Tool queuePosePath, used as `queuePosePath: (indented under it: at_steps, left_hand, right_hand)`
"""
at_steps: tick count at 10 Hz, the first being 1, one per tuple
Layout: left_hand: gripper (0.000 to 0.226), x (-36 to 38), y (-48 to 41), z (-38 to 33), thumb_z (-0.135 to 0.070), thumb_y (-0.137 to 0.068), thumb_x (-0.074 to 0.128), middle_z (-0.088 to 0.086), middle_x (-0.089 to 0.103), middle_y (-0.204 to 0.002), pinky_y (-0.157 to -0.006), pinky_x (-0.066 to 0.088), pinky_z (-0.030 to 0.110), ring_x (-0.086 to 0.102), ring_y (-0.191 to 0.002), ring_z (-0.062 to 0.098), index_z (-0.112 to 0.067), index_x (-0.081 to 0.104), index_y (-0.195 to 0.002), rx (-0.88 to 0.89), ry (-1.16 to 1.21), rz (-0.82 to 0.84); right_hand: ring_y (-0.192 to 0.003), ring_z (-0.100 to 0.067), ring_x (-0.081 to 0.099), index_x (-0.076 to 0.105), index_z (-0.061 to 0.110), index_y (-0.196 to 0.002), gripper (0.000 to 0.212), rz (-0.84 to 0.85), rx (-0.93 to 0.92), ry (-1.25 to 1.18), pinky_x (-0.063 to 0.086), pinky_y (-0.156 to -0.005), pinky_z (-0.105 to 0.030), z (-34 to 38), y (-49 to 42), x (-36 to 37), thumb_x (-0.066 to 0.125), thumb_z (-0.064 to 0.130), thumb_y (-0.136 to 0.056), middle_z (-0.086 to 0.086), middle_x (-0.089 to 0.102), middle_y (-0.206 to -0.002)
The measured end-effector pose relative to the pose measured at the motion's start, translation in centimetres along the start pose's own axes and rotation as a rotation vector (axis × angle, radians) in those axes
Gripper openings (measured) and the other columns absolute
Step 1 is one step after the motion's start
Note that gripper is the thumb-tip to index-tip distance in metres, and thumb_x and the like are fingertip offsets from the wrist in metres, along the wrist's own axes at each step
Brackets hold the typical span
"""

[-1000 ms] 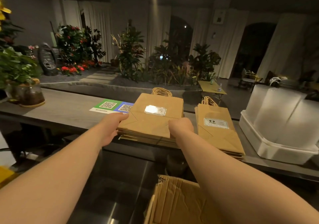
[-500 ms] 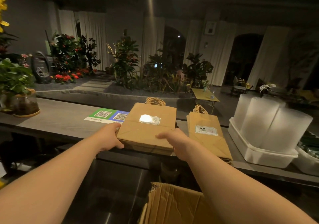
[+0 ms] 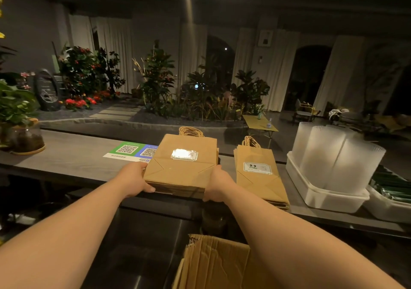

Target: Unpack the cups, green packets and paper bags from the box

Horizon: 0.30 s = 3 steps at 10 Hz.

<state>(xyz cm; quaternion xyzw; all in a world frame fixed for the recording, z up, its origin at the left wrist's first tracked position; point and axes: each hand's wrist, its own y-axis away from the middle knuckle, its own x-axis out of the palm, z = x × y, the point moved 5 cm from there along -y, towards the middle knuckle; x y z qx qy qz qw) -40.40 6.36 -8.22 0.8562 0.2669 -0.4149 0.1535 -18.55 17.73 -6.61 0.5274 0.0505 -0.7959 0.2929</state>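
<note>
two hands grip the stack of paper bags (image 3: pixel 184 166) at the front edge of the counter (image 3: pixel 73 157), left hand (image 3: pixel 133 180) on its left side, right hand (image 3: pixel 218 185) on its right, fingers curled round it, its long way pointing away from them.

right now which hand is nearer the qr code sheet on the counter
Left. The left hand grips the left edge of the bag stack, just beside the QR code sheet; the right hand grips its right edge, the stack lying between.
</note>
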Motion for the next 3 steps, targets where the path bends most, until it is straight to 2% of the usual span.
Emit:
queuePosePath:
  at_steps: [1, 2, 3]
  left_hand:
    - [0.072, 0.1, 0.4, -0.1, -0.010, -0.082, 0.083, 0.008, 0.061, -0.136, -0.103, 0.048, 0.045, 0.054, -0.129, 0.031, -0.019, 0.052, -0.146, -0.014, 0.016, -0.006]
    - [0.076, -0.1, 0.5, -0.1, -0.008, -0.082, 0.083, 0.010, 0.059, -0.139, -0.102, 0.050, 0.046, 0.054, -0.130, 0.032, -0.016, 0.048, -0.149, -0.055, 0.038, 0.004]
    - [0.095, -0.1, 1.4, -1.1, -0.012, -0.081, 0.085, 0.013, 0.049, -0.151, -0.105, 0.047, 0.047, 0.048, -0.136, 0.035, -0.016, 0.030, -0.157, -0.080, 0.073, 0.004]
  right_hand:
    - [-0.129, -0.030, 0.053, 0.036, 0.009, -0.150, 0.076, -0.044, -0.020, -0.010, 0.049, -0.102, -0.034, -0.1, 0.2, -0.1, 0.079, 0.013, -0.087, -0.012, 0.053, -0.138]
    - [-0.125, -0.029, 0.055, 0.039, 0.010, -0.144, 0.069, -0.073, -0.030, -0.060, 0.051, -0.095, -0.032, -0.3, 0.4, -0.1, 0.079, 0.012, -0.088, -0.011, 0.053, -0.134]
    - [-0.125, -0.029, 0.055, 0.033, 0.012, -0.146, 0.074, -0.057, -0.026, -0.172, 0.052, -0.094, -0.032, -1.2, 1.5, -0.2, 0.079, 0.013, -0.087, -0.011, 0.052, -0.136]
